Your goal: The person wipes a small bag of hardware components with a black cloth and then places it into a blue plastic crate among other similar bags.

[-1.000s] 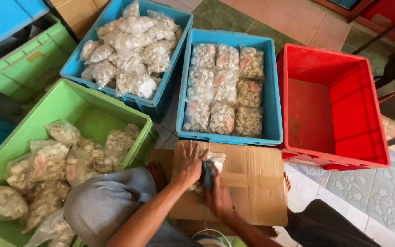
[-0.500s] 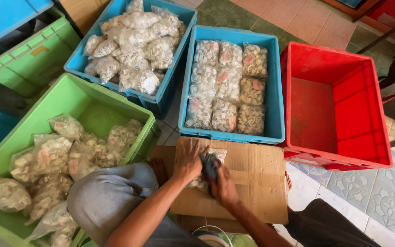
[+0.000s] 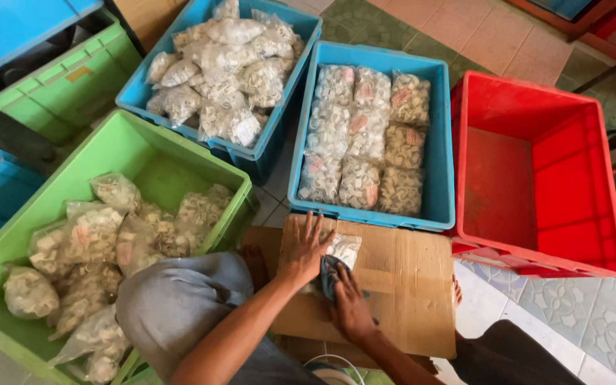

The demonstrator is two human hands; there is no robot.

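On a cardboard sheet lies a small clear plastic bag of pale pieces. My left hand presses flat on the bag's left side, fingers spread. My right hand is closed around a dark blue tool held against the bag's lower end. My grey-clad knee sits left of both arms.
Beyond the cardboard stands a blue crate with neatly laid filled bags, and another blue crate heaped with bags. A green crate at left holds loose bags. A red crate at right holds nothing. Tiled floor lies around.
The hands stay on the bag. My right hand with the tool has shifted slightly along the bag's lower end; the view moved a little.
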